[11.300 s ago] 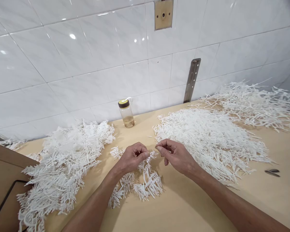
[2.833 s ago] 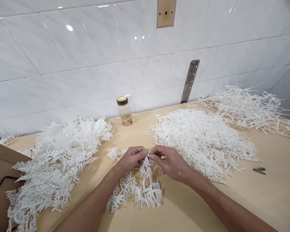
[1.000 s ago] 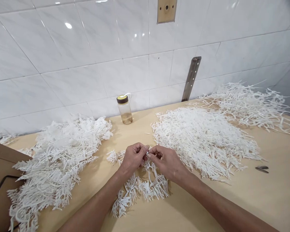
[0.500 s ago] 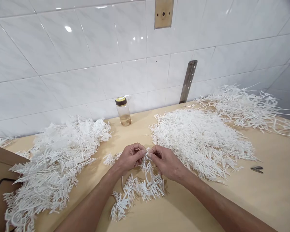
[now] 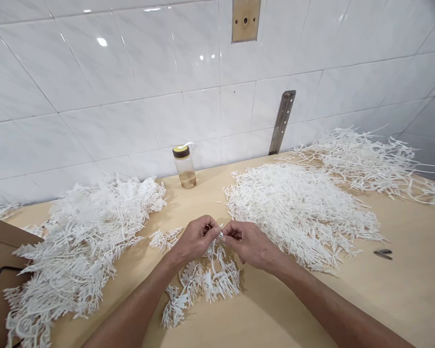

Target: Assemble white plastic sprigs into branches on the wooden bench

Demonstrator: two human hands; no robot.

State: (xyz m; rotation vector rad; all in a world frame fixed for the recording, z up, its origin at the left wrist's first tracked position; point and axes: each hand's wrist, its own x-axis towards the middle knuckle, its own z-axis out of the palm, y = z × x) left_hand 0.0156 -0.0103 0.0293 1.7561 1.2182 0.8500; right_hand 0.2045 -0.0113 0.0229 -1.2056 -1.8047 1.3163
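A white branching plastic strand point(image 5: 210, 282) with many fine sprigs hangs from my fingers and rests partly on the wooden table. My left hand point(image 5: 199, 237) pinches its upper end between thumb and forefinger. Close against it, the thumb and forefinger of my right hand point(image 5: 248, 241) grip the same spot. The exact join between the fingertips is too small to make out. Another white sprig point(image 5: 163, 239) lies just left of my left hand. To the right of my hands spreads a broad pile of short white sprigs point(image 5: 300, 212).
A large heap of bushy white strands point(image 5: 87, 241) lies at left, beside a brown box point(image 5: 3, 275). Bare white branches point(image 5: 366, 159) are piled at the back right. A bottle point(image 5: 185, 169) stands near the tiled wall. Small dark snips point(image 5: 383, 254) lie at right.
The hanging strand has shifted slightly left and up. Both hands stay pinched together, having moved down only a little.
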